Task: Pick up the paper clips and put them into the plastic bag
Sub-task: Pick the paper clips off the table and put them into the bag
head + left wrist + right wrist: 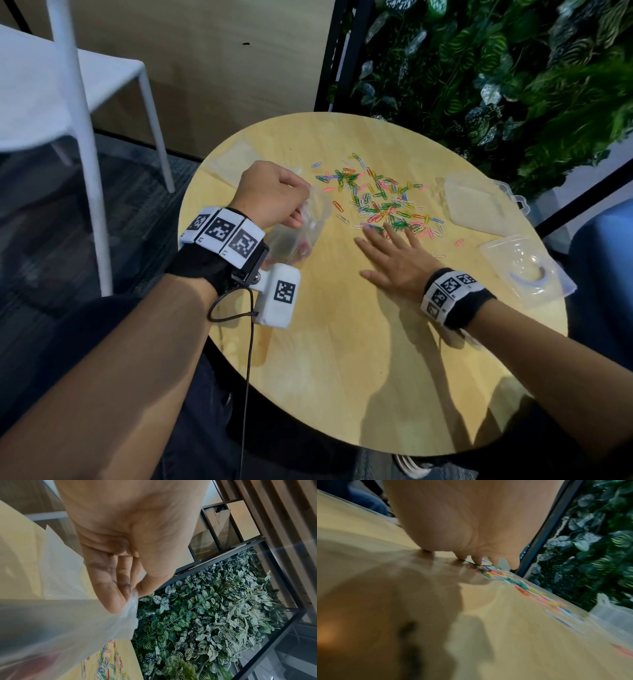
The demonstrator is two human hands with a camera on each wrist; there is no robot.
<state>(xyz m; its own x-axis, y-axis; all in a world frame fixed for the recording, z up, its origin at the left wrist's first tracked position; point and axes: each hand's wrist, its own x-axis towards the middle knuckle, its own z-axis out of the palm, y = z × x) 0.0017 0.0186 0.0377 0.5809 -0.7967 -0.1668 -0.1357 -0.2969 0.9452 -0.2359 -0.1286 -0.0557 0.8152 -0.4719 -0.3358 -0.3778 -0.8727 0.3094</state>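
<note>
Many coloured paper clips (383, 198) lie scattered across the middle of the round wooden table (342, 359); they show blurred in the right wrist view as paper clips (513, 580). My left hand (274, 195) pinches the rim of a clear plastic bag (298, 236) and holds it up off the table's left side; a few clips show through it. In the left wrist view the thumb and fingers (120, 582) pinch the plastic bag (60, 622). My right hand (394, 257) lies flat with spread fingers, its fingertips (477, 561) touching the near edge of the clip pile.
Other clear bags lie at the table's far left (239, 157) and far right (476, 205). A clear plastic box (524, 270) sits at the right edge. A white chair (75, 102) stands to the left, a plant wall (496, 75) behind.
</note>
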